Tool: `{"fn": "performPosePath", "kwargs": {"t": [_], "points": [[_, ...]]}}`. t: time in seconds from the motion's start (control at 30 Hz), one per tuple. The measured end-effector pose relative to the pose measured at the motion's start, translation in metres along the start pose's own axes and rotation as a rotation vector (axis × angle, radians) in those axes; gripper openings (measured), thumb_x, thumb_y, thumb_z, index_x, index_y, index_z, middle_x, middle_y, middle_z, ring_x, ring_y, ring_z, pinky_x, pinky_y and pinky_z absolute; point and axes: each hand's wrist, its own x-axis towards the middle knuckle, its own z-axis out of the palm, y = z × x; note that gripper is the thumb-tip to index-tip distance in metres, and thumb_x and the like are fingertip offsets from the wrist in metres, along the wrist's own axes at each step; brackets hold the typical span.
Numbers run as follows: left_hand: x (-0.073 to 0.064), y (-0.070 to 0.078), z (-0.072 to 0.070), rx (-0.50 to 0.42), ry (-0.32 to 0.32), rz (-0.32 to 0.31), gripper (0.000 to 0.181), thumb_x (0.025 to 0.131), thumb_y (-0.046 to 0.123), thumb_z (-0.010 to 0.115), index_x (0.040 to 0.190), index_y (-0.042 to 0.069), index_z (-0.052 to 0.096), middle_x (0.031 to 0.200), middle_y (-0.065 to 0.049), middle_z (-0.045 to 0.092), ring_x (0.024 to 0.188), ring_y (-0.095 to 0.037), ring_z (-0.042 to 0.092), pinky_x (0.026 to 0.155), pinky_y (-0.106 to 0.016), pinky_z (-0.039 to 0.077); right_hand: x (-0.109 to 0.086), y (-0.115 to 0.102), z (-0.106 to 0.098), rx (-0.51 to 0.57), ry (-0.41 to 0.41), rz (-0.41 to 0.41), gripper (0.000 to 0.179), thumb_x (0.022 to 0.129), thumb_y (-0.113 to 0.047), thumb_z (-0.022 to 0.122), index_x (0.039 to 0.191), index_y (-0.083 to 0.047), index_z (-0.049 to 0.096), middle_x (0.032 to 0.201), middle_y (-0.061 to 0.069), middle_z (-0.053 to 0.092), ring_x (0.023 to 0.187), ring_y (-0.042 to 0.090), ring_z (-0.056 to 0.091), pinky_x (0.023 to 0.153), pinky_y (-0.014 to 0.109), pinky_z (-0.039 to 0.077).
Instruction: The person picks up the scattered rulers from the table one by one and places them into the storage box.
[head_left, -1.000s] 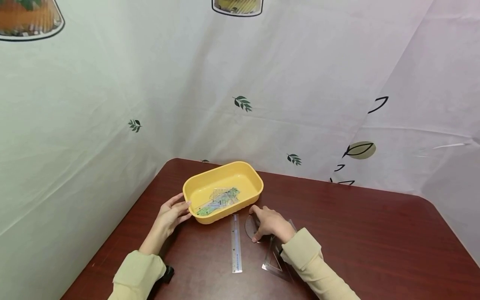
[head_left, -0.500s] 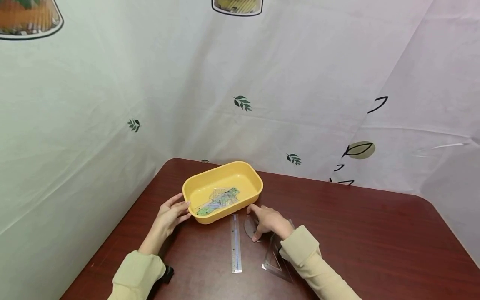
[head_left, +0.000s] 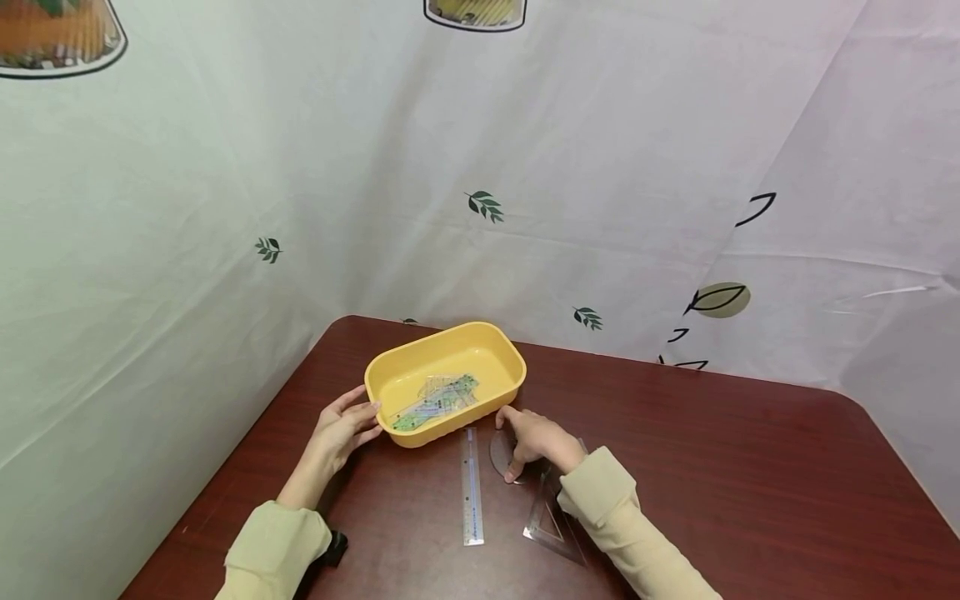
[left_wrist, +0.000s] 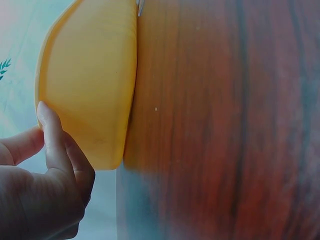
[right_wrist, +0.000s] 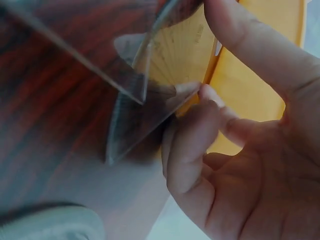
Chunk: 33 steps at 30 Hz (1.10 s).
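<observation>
Pale, wrinkled cloth [head_left: 600, 150] behind and along the left, printed with scattered dark leaves [head_left: 485, 207], and before it a dark reddish wooden table [head_left: 712, 483]. Towards the far left of the table, a yellow tray [head_left: 495, 375] set at a slant, with see-through plastic pieces [head_left: 438, 404] overlapping on its floor, printed in green and blue. At the tray's left end, a left hand [head_left: 341, 425], rim pinched between thumb and bent fingers. Just right of the tray's near side, a right hand [head_left: 536, 437], fingers bent, thumb well apart, with a clear protractor [head_left: 500, 454] gripped at its edges; fine spreading lines and tiny lettering on it, yellow showing through in the right wrist view. Cannot tell whether lifted or resting on the wood. Between both hands, a clear ruler [head_left: 472, 492] with a blue stripe, lying near to far, far end close by the tray. Nearer and to the right, a clear set square [head_left: 537, 517], partly hidden beneath the right wrist and pale sleeve [head_left: 611, 500].
</observation>
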Motion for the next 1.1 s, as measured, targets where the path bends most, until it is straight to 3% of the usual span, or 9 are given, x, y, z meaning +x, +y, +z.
{"fn": "performPosePath", "kwargs": {"t": [0.27, 0.53, 0.67, 0.8, 0.87, 0.97, 1.1], "points": [[0.000, 0.000, 0.000, -0.003, 0.003, -0.005, 0.069, 0.096, 0.006, 0.057, 0.153, 0.007, 0.018, 0.094, 0.005, 0.059, 0.073, -0.003, 0.062, 0.065, -0.018, 0.057, 0.001, 0.000, 0.004, 0.014, 0.023, -0.030, 0.071, 0.049, -0.010, 0.096, 0.102, -0.014, 0.048, 0.100, 0.007, 0.048, 0.097, 0.025, 0.047, 0.086, 0.039, 0.047], [0.002, 0.000, 0.000, -0.005, -0.004, -0.001, 0.069, 0.096, 0.007, 0.057, 0.153, 0.006, 0.018, 0.093, 0.004, 0.060, 0.073, -0.004, 0.063, 0.065, -0.018, 0.057, -0.003, -0.003, 0.002, 0.048, 0.044, -0.048, 0.073, 0.053, -0.004, 0.094, 0.108, -0.016, 0.047, 0.091, 0.004, 0.059, 0.081, 0.021, 0.054, 0.069, 0.034, 0.048], [0.003, 0.001, 0.000, -0.004, -0.004, -0.002, 0.071, 0.095, 0.009, 0.059, 0.153, 0.007, 0.018, 0.093, 0.003, 0.060, 0.072, -0.004, 0.063, 0.065, -0.018, 0.057, -0.005, -0.002, -0.001, 0.142, 0.075, -0.067, 0.060, 0.062, 0.002, 0.087, 0.111, -0.013, 0.056, 0.085, 0.003, 0.060, 0.075, 0.018, 0.054, 0.064, 0.029, 0.046], [0.002, 0.002, 0.000, -0.002, -0.005, -0.001, 0.071, 0.095, 0.008, 0.058, 0.153, 0.006, 0.017, 0.092, 0.004, 0.059, 0.073, -0.004, 0.062, 0.065, -0.018, 0.057, -0.005, 0.001, -0.004, 0.280, 0.081, -0.106, 0.033, 0.082, 0.011, 0.067, 0.110, -0.005, 0.061, 0.079, 0.006, 0.061, 0.065, 0.014, 0.055, 0.056, 0.024, 0.046], [0.002, 0.002, 0.000, 0.000, -0.007, -0.002, 0.071, 0.096, 0.006, 0.057, 0.154, 0.006, 0.016, 0.092, 0.005, 0.059, 0.073, -0.004, 0.062, 0.065, -0.018, 0.057, -0.005, 0.002, -0.006, 0.347, 0.067, -0.115, 0.028, 0.088, 0.013, 0.055, 0.111, -0.001, 0.061, 0.078, 0.008, 0.061, 0.062, 0.014, 0.056, 0.054, 0.023, 0.047], [0.002, 0.001, 0.000, 0.003, -0.004, -0.003, 0.070, 0.096, 0.006, 0.057, 0.153, 0.006, 0.017, 0.093, 0.004, 0.059, 0.073, -0.004, 0.062, 0.065, -0.018, 0.057, -0.006, 0.003, -0.010, 0.425, 0.039, -0.123, 0.027, 0.091, 0.013, 0.049, 0.113, 0.001, 0.060, 0.081, 0.011, 0.062, 0.060, 0.015, 0.059, 0.055, 0.024, 0.052], [0.003, 0.001, 0.000, 0.006, -0.002, -0.004, 0.069, 0.096, 0.007, 0.056, 0.153, 0.006, 0.017, 0.094, 0.004, 0.058, 0.073, -0.004, 0.062, 0.066, -0.018, 0.057, -0.006, 0.003, -0.015, 0.475, -0.006, -0.145, 0.023, 0.092, 0.010, 0.051, 0.113, 0.003, 0.059, 0.083, 0.011, 0.065, 0.060, 0.015, 0.061, 0.057, 0.027, 0.055]]}}
